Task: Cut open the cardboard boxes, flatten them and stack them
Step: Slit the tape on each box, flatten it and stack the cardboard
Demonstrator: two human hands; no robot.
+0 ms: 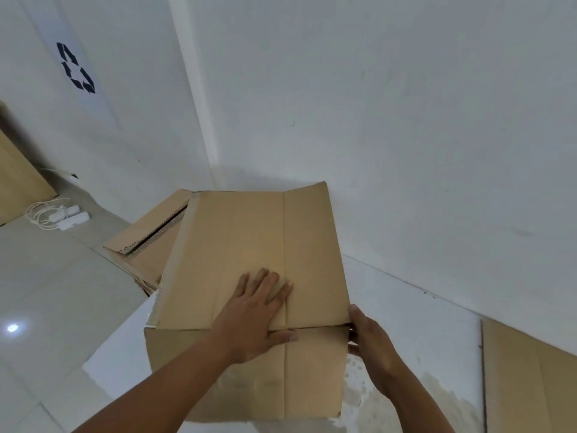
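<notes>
A brown cardboard box [249,239] lies folded in front of me on a white surface [421,323], its far panel reaching toward the wall corner and its near panel bent down toward me. My left hand [259,310] presses flat on the box with straight, spread fingers, the thumb lying along the fold line. At the box's right edge, my right hand [371,345] grips the cardboard at the fold, fingers curled round the edge. Behind the box on the left sits a stack of flattened cardboard [146,239] with serrated edges.
Another cardboard sheet [530,379] lies at the lower right. A further cardboard piece [18,179] leans at the far left. White power strips with cables [67,217] lie on the tiled floor [46,292]. White walls meet in a corner straight ahead.
</notes>
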